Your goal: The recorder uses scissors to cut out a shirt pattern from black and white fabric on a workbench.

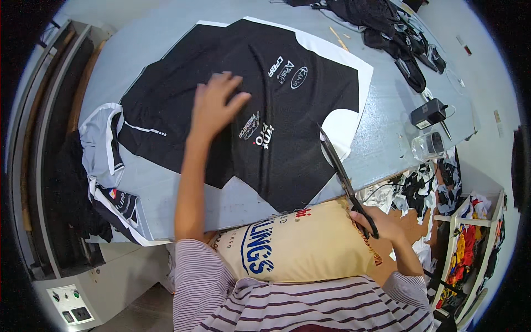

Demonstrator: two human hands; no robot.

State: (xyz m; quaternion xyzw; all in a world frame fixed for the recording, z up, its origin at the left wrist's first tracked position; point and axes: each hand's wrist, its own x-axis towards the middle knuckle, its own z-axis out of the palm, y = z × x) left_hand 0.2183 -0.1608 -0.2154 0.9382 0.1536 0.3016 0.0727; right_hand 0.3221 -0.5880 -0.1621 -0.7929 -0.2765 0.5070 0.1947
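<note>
A large black fabric piece (188,105) with white printed marks lies across the table, with white fabric or paper (362,83) showing along its right and upper edges. My left hand (217,105) is over the middle of the black fabric, fingers spread and holding nothing; whether it presses down I cannot tell. In my right hand (385,224), at the table's front edge, is a pair of scissors (338,164) gripped by its black handles. The long blades point up and left to the black fabric's right side, by a rounded white part (339,130). Whether the blades are apart is unclear.
Grey, white and black cloth pieces (102,146) hang over the table's left edge, beside a long machine (38,166). Black fabric (381,36), a power adapter (428,113) and a glass jar (427,146) lie at right. A cream printed cloth (310,238) covers my lap.
</note>
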